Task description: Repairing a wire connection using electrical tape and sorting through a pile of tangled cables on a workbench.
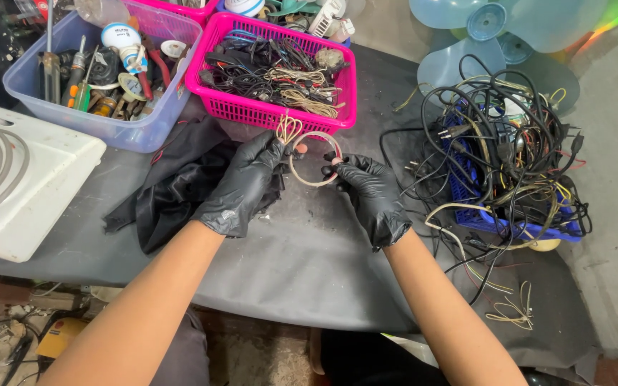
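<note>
**Wire ring held between both gloved hands, above the dark mat**

Left hand (pixel 241 187), black glove: fingertips pinched on the left edge of the pale wire ring (pixel 314 159), beside a loose bunch of thin wire loops (pixel 289 129). Right hand (pixel 370 196), also gloved: fingertips closed on the ring's right edge. Ring sits just in front of the pink basket (pixel 270 107), over the grey table cover (pixel 302 257). Black cloth (pixel 173 189) lies under the left hand. Judgement: hold both pinch points steady and opposite; keep the loose loops clear of the cable tangle (pixel 506 157) to the right.

Gloved hands (pixel 309 189) pinching wire ring (pixel 314 159)
</note>
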